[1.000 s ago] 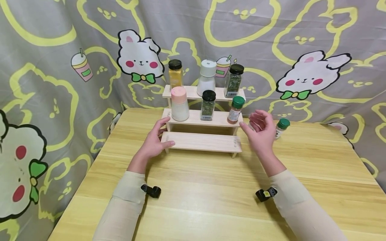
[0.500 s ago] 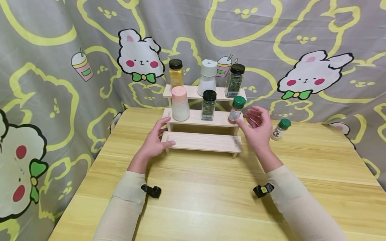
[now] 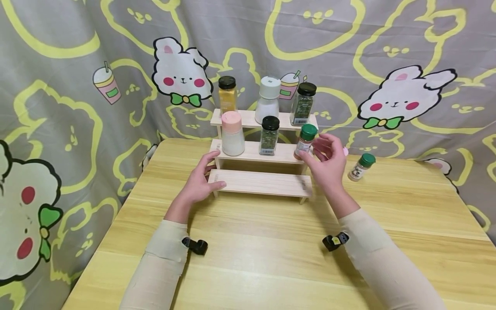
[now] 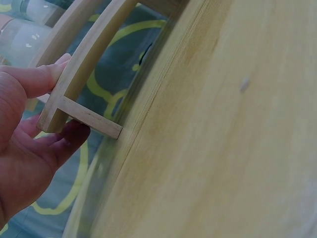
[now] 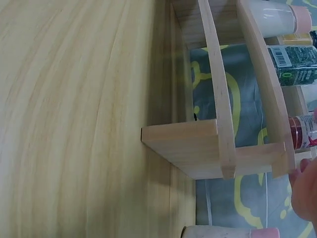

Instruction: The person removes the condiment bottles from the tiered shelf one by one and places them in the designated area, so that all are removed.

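My left hand (image 3: pixel 199 181) grips the left end of a pale wooden three-tier rack (image 3: pixel 259 183), thumb over the lowest shelf board (image 4: pixel 74 69) and fingers beneath it. A small spice jar (image 3: pixel 303 147) with red contents and a green cap stands at the right end of the middle shelf. My right hand (image 3: pixel 329 163) is at that jar, its thumb over the lower front and its loosely bent fingers beside the right side. On the same shelf are a pink-capped bottle of white grains (image 3: pixel 233 140) and a black-capped herb jar (image 3: pixel 269 140).
The top shelf bears a yellow spice jar (image 3: pixel 227 101), a white-capped bottle (image 3: pixel 267 107) and another herb jar (image 3: pixel 302 110). A green-capped jar (image 3: pixel 358 170) stands on the table to the right. Near the rack's right end lies a pink-capped white container (image 5: pixel 228 232). A patterned curtain (image 3: pixel 240 26) hangs behind.
My right hand has moved left, from a gap beside the green-capped red jar to the jar itself, uncovering the green-capped jar on the table. My left hand has stayed on the rack.
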Action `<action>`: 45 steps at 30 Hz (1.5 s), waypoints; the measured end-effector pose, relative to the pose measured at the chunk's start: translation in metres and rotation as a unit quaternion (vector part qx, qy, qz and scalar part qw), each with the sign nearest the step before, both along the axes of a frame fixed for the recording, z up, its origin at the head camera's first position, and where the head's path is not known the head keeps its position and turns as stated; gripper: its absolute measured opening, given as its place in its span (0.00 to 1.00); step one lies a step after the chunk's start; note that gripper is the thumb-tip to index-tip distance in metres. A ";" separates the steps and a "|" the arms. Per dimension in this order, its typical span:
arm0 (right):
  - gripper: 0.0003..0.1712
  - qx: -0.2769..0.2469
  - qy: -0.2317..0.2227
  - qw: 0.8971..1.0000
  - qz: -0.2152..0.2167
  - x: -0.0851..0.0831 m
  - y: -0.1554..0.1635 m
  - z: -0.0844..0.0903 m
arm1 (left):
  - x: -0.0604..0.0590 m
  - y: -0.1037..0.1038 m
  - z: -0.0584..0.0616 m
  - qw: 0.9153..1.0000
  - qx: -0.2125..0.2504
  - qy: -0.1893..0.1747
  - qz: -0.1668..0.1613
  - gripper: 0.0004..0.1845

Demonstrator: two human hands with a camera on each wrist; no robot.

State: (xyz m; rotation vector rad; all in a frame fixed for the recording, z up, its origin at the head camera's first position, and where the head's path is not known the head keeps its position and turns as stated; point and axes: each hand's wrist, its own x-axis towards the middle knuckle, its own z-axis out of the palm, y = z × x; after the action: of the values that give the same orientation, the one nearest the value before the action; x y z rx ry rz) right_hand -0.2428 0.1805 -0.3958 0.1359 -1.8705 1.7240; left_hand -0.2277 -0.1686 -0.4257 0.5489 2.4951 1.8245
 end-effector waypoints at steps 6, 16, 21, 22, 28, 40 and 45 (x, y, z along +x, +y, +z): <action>0.36 0.010 -0.004 1.000 0.000 0.000 -0.005 0.004 | 0.004 0.002 0.006 1.000 -0.003 0.002 -0.002 0.47; 0.32 0.024 -0.008 1.000 -0.006 0.019 -0.022 0.031 | -0.012 -0.004 -0.019 1.000 -0.001 0.010 0.001 0.50; 0.31 0.024 -0.009 1.000 -0.010 0.020 -0.025 0.034 | -0.012 -0.003 -0.019 1.000 -0.003 0.012 0.004 0.50; 0.31 0.024 -0.008 1.000 -0.011 0.020 -0.025 0.034 | -0.012 -0.003 -0.019 1.000 -0.003 0.012 0.004 0.50; 0.31 0.019 -0.014 1.000 -0.016 0.018 -0.027 0.034 | -0.012 -0.004 -0.019 1.000 -0.004 0.011 0.005 0.50; 0.30 0.008 -0.023 1.000 -0.013 0.018 -0.031 0.036 | -0.012 -0.005 -0.020 1.000 -0.007 0.003 0.011 0.50; 0.31 0.008 -0.027 0.999 -0.019 0.012 -0.030 0.029 | -0.012 -0.006 -0.021 1.000 -0.009 0.001 0.013 0.50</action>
State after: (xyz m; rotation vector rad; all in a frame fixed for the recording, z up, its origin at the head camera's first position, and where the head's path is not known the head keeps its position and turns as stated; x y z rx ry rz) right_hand -0.2309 0.1502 -0.3663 0.0605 -1.9145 1.7040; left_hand -0.2396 -0.1749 -0.4462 0.5208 2.5279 1.8100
